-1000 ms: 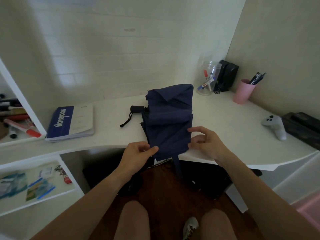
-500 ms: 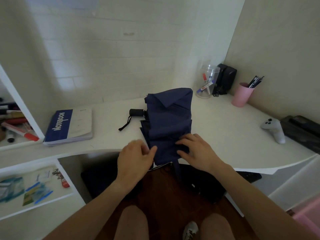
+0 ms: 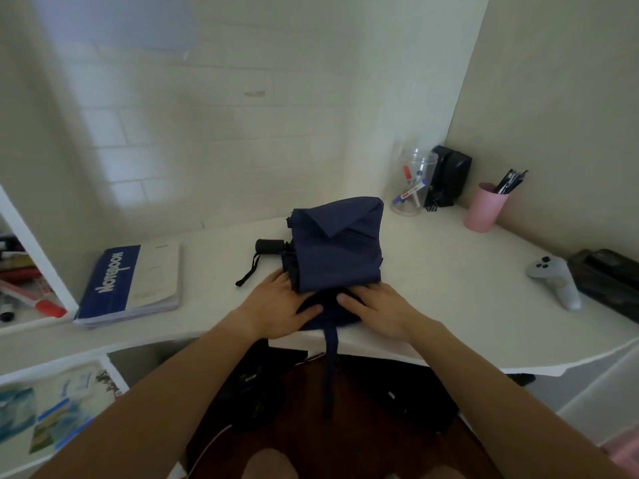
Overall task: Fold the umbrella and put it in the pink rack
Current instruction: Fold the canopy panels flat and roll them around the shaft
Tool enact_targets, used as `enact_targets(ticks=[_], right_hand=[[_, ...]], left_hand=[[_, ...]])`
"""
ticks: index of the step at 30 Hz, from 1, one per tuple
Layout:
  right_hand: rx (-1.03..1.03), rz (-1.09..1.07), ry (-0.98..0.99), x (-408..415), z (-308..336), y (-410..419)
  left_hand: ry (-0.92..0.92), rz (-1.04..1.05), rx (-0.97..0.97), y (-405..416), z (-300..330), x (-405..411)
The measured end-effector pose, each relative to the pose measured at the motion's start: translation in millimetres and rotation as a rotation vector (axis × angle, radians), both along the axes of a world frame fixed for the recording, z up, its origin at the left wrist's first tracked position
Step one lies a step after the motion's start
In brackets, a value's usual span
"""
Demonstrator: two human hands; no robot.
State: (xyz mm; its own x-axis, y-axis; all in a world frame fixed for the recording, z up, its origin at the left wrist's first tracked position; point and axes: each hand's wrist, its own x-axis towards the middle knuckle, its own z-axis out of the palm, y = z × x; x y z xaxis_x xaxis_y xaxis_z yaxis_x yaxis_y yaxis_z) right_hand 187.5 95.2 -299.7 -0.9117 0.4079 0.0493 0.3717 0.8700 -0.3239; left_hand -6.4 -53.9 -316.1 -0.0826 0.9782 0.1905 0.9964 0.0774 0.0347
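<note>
A navy folding umbrella (image 3: 337, 250) lies collapsed on the white desk (image 3: 449, 288), its cloth bunched in loose flaps. Its black handle (image 3: 269, 245) with a wrist cord points left. A navy closing strap (image 3: 331, 361) hangs over the desk's front edge. My left hand (image 3: 276, 307) presses on the near left of the cloth, thumb on the fabric. My right hand (image 3: 377, 307) lies flat on the near right of the cloth, fingers pointing left. A sliver of pink (image 3: 626, 451) shows at the bottom right corner; I cannot tell whether it is the rack.
A blue and white notebook (image 3: 129, 285) lies at the desk's left. A clear jar with markers (image 3: 413, 183), a black box (image 3: 451, 174) and a pink pen cup (image 3: 484, 210) stand at the back right. A grey game controller (image 3: 555, 281) and a dark case (image 3: 608, 281) sit at right.
Both hands have moved forward from the cloth's hanging near edge onto the desk, and the near flap is now pressed down under them. The view has tilted down and closer.
</note>
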Motion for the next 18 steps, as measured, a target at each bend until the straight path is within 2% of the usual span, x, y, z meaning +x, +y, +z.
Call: enact_targets(ticks=[1, 3, 5, 8, 11, 13, 15, 17, 18], right_hand=[[-0.033, -0.017, 0.046, -2.0, 0.1, 1.4], [0.080, 0.009, 0.073, 0.9, -6.4, 7.7], [0.196, 0.075, 0.036, 10.1, -19.4, 16.1], [0.267, 0.125, -0.055, 20.6, -37.0, 19.7], [0.255, 0.135, -0.103, 19.3, -37.5, 19.4], [0.158, 0.164, -0.086, 20.9, -28.5, 17.8], [-0.028, 0.117, 0.057, 27.6, -16.4, 14.2], [-0.135, -0.080, 0.394, 32.1, -5.5, 10.7], [-0.115, -0.187, 0.546, 30.8, -0.8, 10.9]], left_hand=[[-0.003, 0.001, 0.002, -0.9, 1.9, -1.1], [-0.020, 0.009, 0.016, -9.2, 3.1, 1.2], [-0.036, 0.018, 0.006, -19.2, -0.8, 1.5], [-0.095, 0.030, -0.012, -29.0, -12.3, -0.5], [-0.156, 0.028, -0.007, -34.9, -17.8, 1.0], [-0.229, 0.048, 0.027, -37.8, -14.3, 2.2], [-0.363, 0.129, 0.080, -39.6, -8.7, 1.1], [-0.489, 0.194, 0.110, -40.0, -5.6, 0.3], [-0.532, 0.201, 0.122, -40.2, -4.5, 0.6]])
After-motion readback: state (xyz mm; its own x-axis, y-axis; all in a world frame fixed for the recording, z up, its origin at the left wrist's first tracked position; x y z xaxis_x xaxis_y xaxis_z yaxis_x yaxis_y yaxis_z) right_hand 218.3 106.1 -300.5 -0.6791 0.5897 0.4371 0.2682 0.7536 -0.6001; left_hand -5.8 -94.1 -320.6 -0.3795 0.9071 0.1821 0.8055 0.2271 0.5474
